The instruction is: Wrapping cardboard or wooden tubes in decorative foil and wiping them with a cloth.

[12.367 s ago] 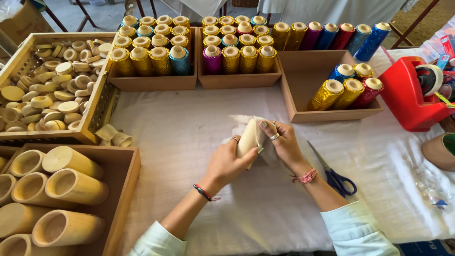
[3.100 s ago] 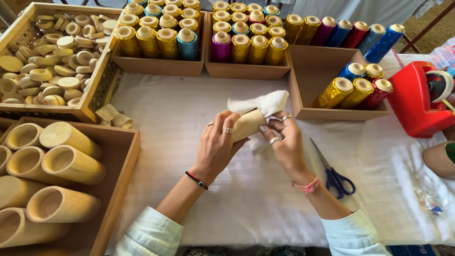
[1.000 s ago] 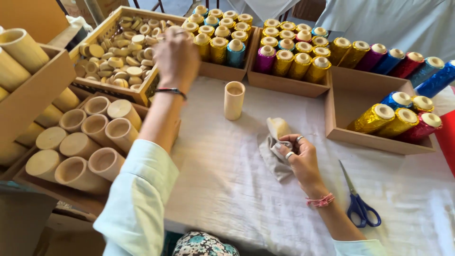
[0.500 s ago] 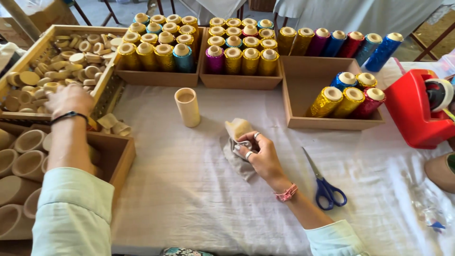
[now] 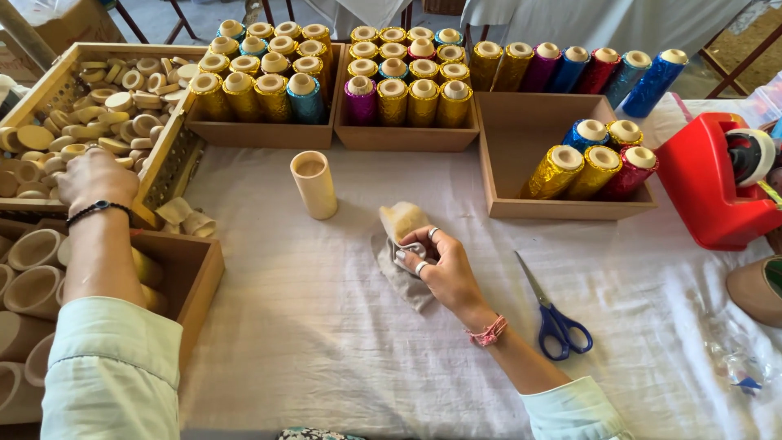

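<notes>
Nearest, at about seven o'clock in the view, the left forearm runs up over a wooden box of plain tubes to the left hand, which is curled knuckles-up at the near edge of the mesh-sided tray of small wooden caps; whether it grips a cap cannot be told. Toward the middle, the right hand clasps a crumpled grey cloth with a pale rounded piece at its fingertips. From that hand, a bare cream tube stands upright at ten o'clock, near but apart, its long axis vertical; the right hand is the nearer one. Blue-handled scissors lie at four o'clock of it. Farther back sit boxes of foil-wrapped spools.
</notes>
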